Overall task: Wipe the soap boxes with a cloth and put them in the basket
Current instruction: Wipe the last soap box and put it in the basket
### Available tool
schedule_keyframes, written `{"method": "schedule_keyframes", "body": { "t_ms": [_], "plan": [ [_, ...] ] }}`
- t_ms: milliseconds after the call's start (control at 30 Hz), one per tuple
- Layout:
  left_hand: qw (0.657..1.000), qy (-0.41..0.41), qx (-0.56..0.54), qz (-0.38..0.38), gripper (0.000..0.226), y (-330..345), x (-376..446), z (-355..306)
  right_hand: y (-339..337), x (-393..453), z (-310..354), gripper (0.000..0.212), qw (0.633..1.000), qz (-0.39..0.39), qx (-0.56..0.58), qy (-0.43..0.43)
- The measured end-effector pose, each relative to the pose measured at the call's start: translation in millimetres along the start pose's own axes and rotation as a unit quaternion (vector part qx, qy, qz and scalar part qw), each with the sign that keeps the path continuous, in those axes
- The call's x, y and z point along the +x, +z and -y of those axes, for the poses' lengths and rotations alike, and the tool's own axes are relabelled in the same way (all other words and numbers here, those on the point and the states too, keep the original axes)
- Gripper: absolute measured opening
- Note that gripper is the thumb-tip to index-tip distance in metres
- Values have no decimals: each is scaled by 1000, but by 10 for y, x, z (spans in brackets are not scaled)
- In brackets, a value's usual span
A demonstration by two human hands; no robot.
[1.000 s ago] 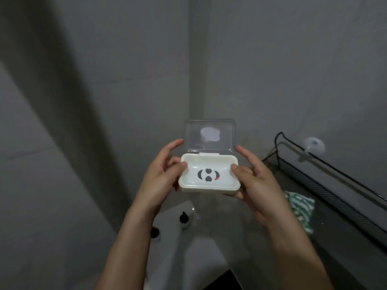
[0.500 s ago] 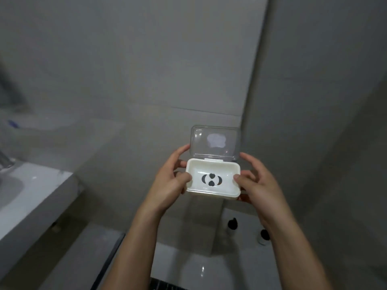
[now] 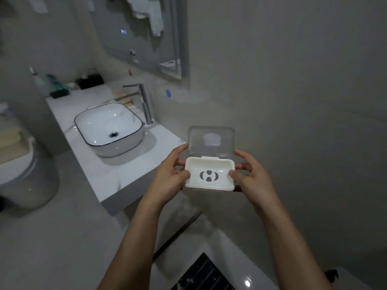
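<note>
Right of centre in the frame, both hands are gripping a white soap box (image 3: 210, 174), holding it up in the air. Left hand (image 3: 170, 181) is clamping the box's left end, thumb pressing on the rim; right hand (image 3: 252, 178) is clasping the right end the same way. Its clear lid (image 3: 211, 141) is standing open, hinged up at the far edge, and dark drain cut-outs are showing in the tray's floor. Over in the left of the frame, a white basin (image 3: 109, 128) is sitting on the pale worktop (image 3: 109, 176), with a chrome tap (image 3: 144, 103) rising just behind it. A mirror (image 3: 146, 36) is hanging at the top.
</note>
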State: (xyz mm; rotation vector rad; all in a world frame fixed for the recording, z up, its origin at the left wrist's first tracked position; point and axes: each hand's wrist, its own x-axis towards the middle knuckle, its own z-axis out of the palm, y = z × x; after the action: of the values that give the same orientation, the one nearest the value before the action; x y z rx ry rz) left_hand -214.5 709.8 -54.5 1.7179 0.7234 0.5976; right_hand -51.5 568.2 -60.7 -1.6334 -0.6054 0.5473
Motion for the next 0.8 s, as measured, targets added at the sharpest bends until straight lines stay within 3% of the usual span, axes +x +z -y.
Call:
{"method": "schedule_keyframes", "body": {
  "t_ms": [367,800],
  "plan": [
    [975,-84,2,-205,71,-1668,-240,725,2047,468,95,53,977,211,-17,-3],
    [883,-175,28,-434,72,-3197,-339,1194,4332,908,353,55,890,450,-50,-47]
  ]
}}
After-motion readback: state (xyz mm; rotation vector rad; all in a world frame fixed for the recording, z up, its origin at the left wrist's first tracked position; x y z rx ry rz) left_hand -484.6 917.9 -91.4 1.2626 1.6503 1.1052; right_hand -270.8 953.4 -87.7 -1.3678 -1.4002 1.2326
